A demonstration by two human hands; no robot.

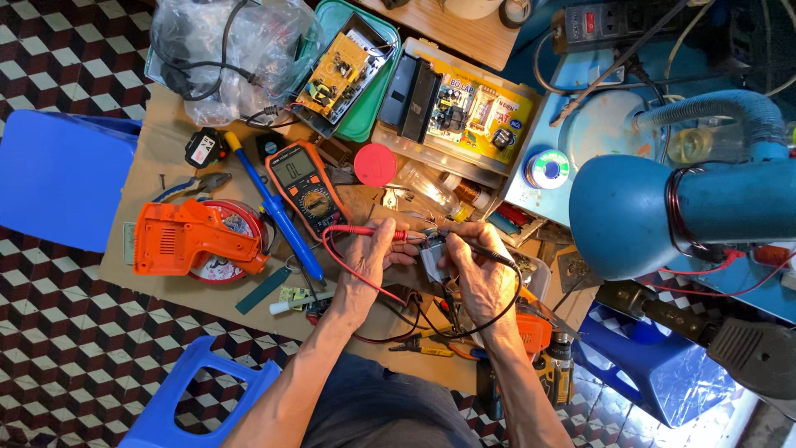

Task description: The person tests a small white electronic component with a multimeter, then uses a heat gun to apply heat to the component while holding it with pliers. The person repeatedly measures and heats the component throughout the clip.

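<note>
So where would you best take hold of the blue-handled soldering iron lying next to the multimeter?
Probably mid-handle on the soldering iron, coming from above. The long blue handle lies flat and diagonal, bare on top, with the multimeter close on its right side. The yellow upper end looks thinner. Both the left hand and right hand hold probes.

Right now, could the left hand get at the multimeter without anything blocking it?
Probably yes. The multimeter lies just up and left of the left hand, with only the red lead between them, though that hand's grip is on the red probe.
</note>
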